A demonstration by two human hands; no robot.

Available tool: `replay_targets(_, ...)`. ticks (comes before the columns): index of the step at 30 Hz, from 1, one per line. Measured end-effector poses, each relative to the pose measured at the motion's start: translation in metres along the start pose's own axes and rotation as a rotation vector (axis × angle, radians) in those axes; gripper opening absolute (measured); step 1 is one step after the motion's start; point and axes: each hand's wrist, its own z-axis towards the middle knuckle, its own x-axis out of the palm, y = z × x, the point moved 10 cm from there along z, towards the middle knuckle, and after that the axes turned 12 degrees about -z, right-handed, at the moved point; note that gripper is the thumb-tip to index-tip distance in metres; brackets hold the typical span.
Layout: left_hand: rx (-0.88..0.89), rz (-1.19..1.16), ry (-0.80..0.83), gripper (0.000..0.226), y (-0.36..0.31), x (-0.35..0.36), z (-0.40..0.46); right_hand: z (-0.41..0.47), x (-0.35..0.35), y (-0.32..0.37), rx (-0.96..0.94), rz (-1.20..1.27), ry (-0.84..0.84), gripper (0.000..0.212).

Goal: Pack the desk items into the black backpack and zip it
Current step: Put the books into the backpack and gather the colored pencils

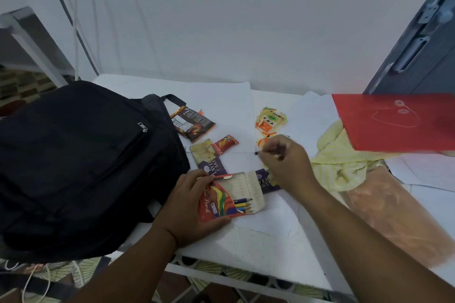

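A matt black fabric backpack [81, 162] with a small metal zip pull [140, 126], glossy foil snack wrappers [192, 125], a printed cardboard pencil box [229, 198] of wooden coloured pencils [242, 204], a smooth red card envelope [398, 122] and a soft yellow cloth [339, 155] on white paper sheets [221, 98]

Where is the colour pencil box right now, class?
In the head view, the colour pencil box lies open on the desk, low and centre, held by the left hand, just right of the black backpack.

The left hand [189, 206] grips an open coloured-pencil box [229, 198] beside the black backpack [81, 162].
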Motion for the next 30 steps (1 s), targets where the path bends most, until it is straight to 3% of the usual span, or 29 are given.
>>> replay_targets(4,0.012,0.011,-0.004,0.098,-0.001,0.000,0.000,-0.035,0.034,0.026,-0.322,-0.231,0.139,0.009)
replay_targets(6,0.021,0.018,-0.010,0.098,-0.003,-0.001,0.000,-0.041,0.047,0.021,-0.432,-0.412,0.206,0.021)
replay_targets(9,0.036,0.021,-0.023,0.097,-0.004,-0.002,0.000,-0.046,0.055,0.007,-0.469,-0.563,0.287,0.021)
replay_targets(14,0.023,0.027,-0.021,0.100,-0.002,-0.001,-0.001,-0.054,0.052,0.018,-0.594,-0.677,0.182,0.014)
replay_targets(19,0.000,0.029,-0.018,0.102,-0.001,0.000,-0.002,-0.071,0.076,0.039,-0.687,-0.821,0.312,0.041)
replay_targets(25,0.005,0.014,-0.052,0.101,-0.006,-0.005,-0.004,-0.074,0.064,0.039,-0.524,-0.303,0.345,0.048)
replay_targets(30,0.036,0.007,-0.107,0.096,-0.013,-0.012,-0.008,-0.065,0.046,0.048,-0.507,-0.189,0.297,0.050)
